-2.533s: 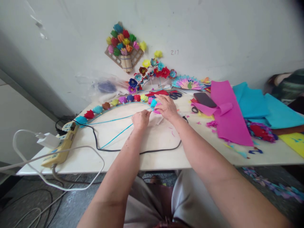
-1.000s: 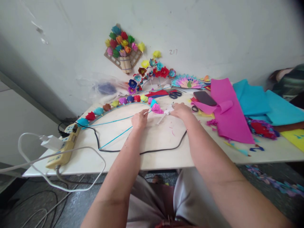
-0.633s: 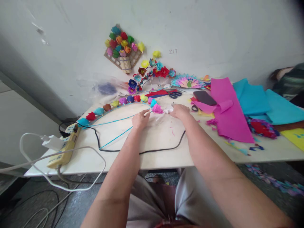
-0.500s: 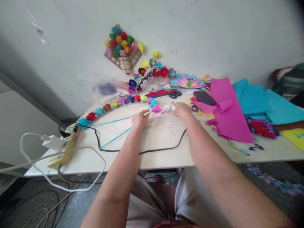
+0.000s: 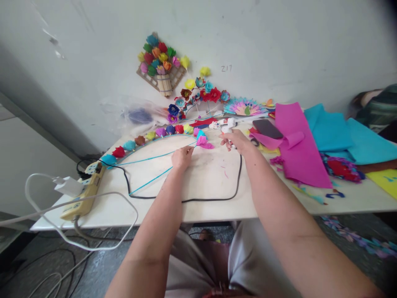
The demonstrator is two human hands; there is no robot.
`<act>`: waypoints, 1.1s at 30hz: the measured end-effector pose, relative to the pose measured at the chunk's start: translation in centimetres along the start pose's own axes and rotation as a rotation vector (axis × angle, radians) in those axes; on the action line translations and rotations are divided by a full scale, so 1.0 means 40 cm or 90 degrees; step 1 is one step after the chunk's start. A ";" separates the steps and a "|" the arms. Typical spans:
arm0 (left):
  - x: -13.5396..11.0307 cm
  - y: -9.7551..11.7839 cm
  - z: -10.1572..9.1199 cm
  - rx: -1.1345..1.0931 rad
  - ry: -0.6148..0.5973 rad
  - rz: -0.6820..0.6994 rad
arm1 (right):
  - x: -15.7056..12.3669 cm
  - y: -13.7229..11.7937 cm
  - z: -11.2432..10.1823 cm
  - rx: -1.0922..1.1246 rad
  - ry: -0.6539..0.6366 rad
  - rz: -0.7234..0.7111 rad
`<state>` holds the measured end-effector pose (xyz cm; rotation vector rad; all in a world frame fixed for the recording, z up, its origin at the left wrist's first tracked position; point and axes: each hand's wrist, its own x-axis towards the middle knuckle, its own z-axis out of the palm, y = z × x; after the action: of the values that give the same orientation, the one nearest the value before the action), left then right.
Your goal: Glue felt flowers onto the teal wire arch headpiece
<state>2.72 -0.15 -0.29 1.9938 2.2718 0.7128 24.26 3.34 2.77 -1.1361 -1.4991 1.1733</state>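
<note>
My left hand [image 5: 182, 158] pinches a thin blue cord [image 5: 151, 157], closed around it at the table's middle. Just beyond its fingertips lies a pink paper flower [image 5: 204, 142], at the end of a curved row of colored paper flowers [image 5: 139, 140]. A white glue gun [image 5: 228, 124] is in my right hand [image 5: 238, 141], its fingers curled about the handle. The gun points left and is held apart from the pink flower. A black power cord [image 5: 214, 200] loops from it across the table.
A power strip [image 5: 83, 188] with plugs stands at the left edge. Magenta paper [image 5: 299, 145], blue paper [image 5: 328, 128] and a dark phone [image 5: 267, 128] lie to the right. At the back are finished paper flowers [image 5: 214, 94] and a plastic bag [image 5: 133, 111].
My right hand has turned and lifted the glue gun back, away from the pink flower. A loose petal of the flower now spreads right. My left hand has barely moved.
</note>
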 end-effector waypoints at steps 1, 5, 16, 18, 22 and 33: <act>0.001 -0.001 0.001 0.004 -0.001 -0.004 | -0.001 0.002 -0.004 0.004 -0.038 0.007; 0.005 -0.001 0.002 0.018 -0.017 -0.025 | -0.005 0.006 -0.016 -0.016 -0.157 0.043; 0.006 -0.006 0.002 -0.006 -0.039 -0.024 | -0.008 0.007 -0.019 -0.054 -0.202 0.037; 0.007 -0.007 0.003 -0.013 -0.038 -0.024 | -0.010 0.006 -0.019 -0.055 -0.202 0.032; 0.011 -0.011 0.006 -0.031 -0.035 -0.028 | -0.012 0.005 -0.019 -0.063 -0.205 0.041; 0.020 -0.022 0.015 -0.071 -0.050 -0.058 | -0.009 0.009 -0.011 -0.058 -0.196 0.068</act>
<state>1.97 0.76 -0.94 1.8239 2.2107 0.7220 24.81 3.09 2.43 -1.1458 -1.7556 1.4150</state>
